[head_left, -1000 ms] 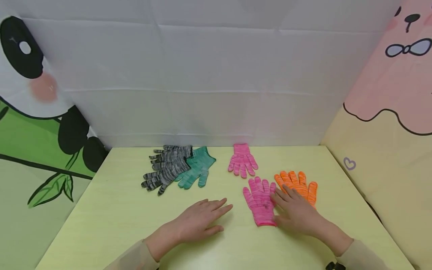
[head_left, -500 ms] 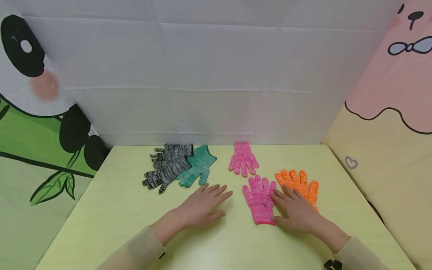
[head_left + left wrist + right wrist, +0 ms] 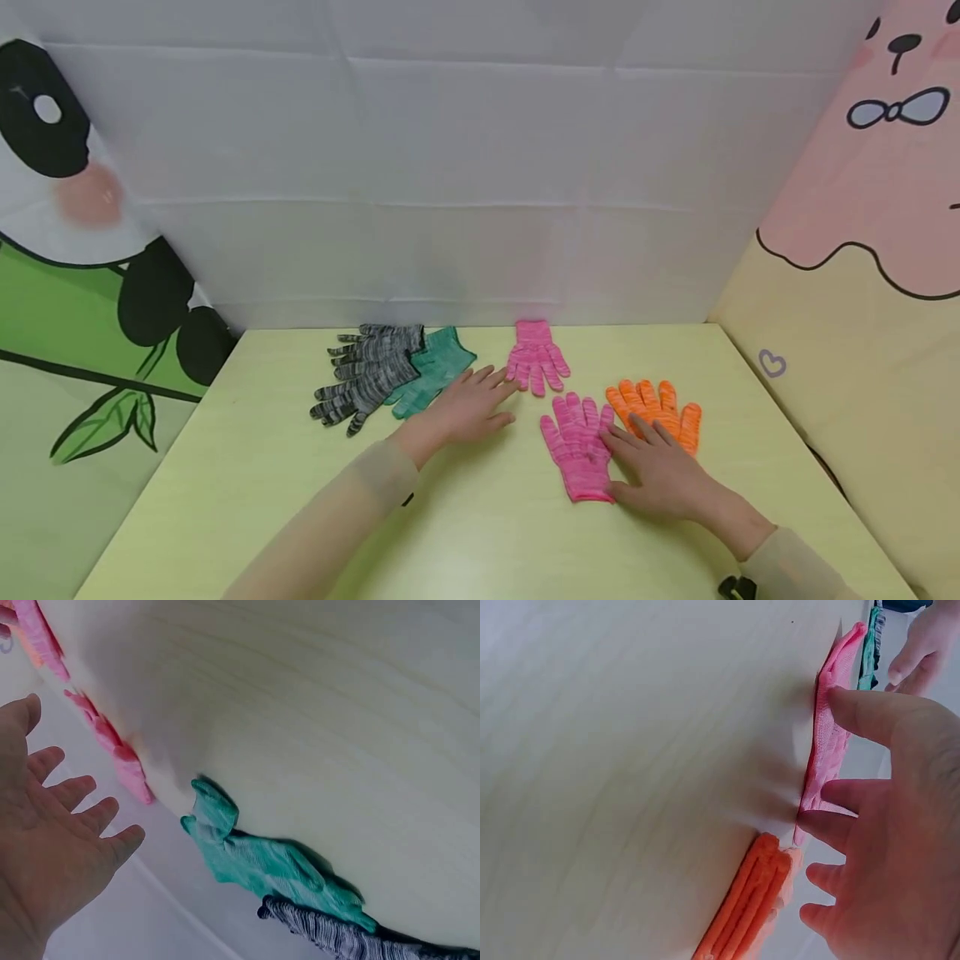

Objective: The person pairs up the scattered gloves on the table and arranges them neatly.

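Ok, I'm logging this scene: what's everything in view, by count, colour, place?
Striped gloves: 2, black-grey, back left
Green glove: 1+, green, partly under striped
Pink gloves: 2, pink, one far, one nearer
Orange glove: 1+, orange, right
Table: 1, yellow, under gloves
Backdrop: 1, grey, behind table
Panels: 2, multicoloured, left and right
Unclear items: 2, black, at cuffs
Left hand: 1, bare, by green glove
Right hand: 1, bare, by nearer pink glove
Sleeves: 2, beige, both arms
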`<action>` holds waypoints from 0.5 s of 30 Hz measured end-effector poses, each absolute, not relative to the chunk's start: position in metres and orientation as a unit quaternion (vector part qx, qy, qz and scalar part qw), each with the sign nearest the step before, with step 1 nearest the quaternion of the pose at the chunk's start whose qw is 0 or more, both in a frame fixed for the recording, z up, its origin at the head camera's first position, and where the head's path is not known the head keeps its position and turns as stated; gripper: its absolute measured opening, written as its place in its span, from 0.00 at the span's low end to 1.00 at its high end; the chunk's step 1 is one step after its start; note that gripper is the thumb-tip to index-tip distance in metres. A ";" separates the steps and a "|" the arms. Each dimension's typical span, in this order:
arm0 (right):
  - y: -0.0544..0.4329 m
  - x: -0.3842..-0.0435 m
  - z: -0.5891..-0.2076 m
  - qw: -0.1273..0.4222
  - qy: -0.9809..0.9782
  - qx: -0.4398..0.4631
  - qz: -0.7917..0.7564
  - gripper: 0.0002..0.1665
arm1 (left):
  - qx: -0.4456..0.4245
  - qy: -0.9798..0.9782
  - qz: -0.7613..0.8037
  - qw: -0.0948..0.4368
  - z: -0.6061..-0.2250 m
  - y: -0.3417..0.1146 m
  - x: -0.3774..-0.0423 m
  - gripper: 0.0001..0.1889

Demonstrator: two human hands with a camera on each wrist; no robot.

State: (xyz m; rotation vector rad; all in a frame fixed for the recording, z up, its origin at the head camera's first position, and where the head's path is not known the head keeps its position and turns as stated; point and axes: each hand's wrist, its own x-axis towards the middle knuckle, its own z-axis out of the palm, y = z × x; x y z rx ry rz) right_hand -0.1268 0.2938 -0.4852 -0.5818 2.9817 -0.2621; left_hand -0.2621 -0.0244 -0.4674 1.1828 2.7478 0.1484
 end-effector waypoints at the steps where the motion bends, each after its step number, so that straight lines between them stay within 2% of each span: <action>1: 0.294 -0.127 -0.485 0.047 0.977 -0.189 -0.087 0.46 | 0.391 0.916 0.048 0.077 -0.470 -0.021 -0.265 0.32; 15: 0.291 -0.130 -0.488 0.065 0.980 -0.173 -0.077 0.43 | 0.367 0.922 0.015 0.120 -0.482 0.023 -0.277 0.34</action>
